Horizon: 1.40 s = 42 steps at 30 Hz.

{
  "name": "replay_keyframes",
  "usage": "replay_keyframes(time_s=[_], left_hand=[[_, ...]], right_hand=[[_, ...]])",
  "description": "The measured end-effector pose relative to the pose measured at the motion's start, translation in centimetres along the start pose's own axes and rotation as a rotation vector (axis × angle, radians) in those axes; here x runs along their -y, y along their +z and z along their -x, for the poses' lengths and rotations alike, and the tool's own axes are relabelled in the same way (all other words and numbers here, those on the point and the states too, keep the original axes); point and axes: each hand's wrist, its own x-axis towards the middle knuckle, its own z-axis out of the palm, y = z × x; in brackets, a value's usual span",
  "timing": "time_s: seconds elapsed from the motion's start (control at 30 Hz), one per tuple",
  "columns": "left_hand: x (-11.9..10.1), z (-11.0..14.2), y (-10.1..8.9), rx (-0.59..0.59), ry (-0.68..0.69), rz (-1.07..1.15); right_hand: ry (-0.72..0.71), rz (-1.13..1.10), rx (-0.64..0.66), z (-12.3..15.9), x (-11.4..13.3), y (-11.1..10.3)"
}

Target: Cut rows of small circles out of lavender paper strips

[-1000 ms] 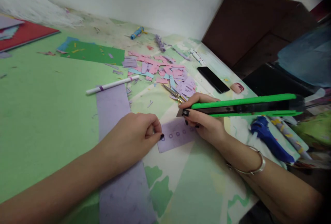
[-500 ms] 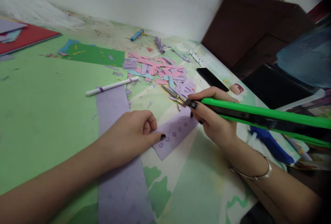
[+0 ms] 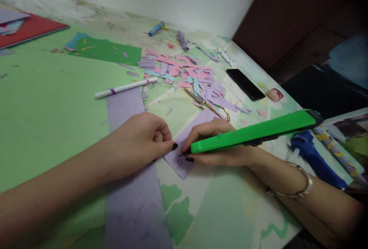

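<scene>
My right hand point(image 3: 230, 156) is closed around a bright green utility knife point(image 3: 253, 131), whose dark tip end is down at a small purple piece of paper point(image 3: 184, 170) with little drawn circles. Most of that paper is covered by the hand. At the paper's left edge, my left hand point(image 3: 143, 136) has curled fingers and a thumb pressing on it. A long purple paper strip point(image 3: 135, 210) runs beneath my left hand. Across its far end lies a white marker point(image 3: 126, 88) with purple bands. Gold-handled scissors point(image 3: 202, 101) rest just beyond the small paper.
Cut pink, blue and purple paper scraps point(image 3: 178, 71) are heaped behind the scissors. Near the right table edge lie a black phone point(image 3: 245, 84), a pinkish eraser-like lump point(image 3: 275, 94) and a blue glue gun point(image 3: 312, 157). A green sheet point(image 3: 109, 54) and red folder point(image 3: 43, 28) are farther left.
My right hand and the knife have moved left and down along the small paper, uncovering the scissors. The knife has swung to slope up rightward. My left hand has shifted slightly left.
</scene>
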Motion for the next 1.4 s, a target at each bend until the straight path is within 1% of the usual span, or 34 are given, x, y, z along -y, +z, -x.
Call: replay_keyframes(time_s=[0.07,0.13,0.23,0.3,0.47,0.63,0.93,1.1,1.4], left_hand=[[0.05,-0.10,-0.04,-0.038,0.039,-0.050],[0.15,-0.14,-0.03,-0.048,0.055,-0.073],[0.28,-0.15,0.02,-0.053,0.051,-0.083],[0.28,-0.15,0.01,-0.052,0.044,-0.082],[0.09,-0.13,-0.01,-0.047,0.044,-0.090],[0.03,-0.18,0.03,-0.048,0.044,-0.089],[-0.12,-0.23,-0.02,-0.049,0.043,-0.081],[0.03,-0.26,0.15,-0.050,0.048,-0.080],[-0.08,-0.09,0.12,-0.066,0.049,-0.092]], right_hand=[[0.027,-0.024,0.040,-0.16,-0.08,-0.26],[0.055,-0.032,0.061,-0.27,-0.14,-0.48],[0.084,-0.035,0.087,-0.31,-0.28,-0.62],[0.074,-0.034,0.098,-0.28,-0.38,-0.62],[0.046,0.015,0.095,-0.31,-0.32,-0.43],[0.034,0.066,0.056,-0.31,0.01,-0.16],[0.009,0.085,0.074,-0.08,-0.25,-0.22],[0.013,0.105,0.057,-0.04,-0.28,-0.08],[-0.025,0.135,0.038,0.04,-0.39,-0.04]])
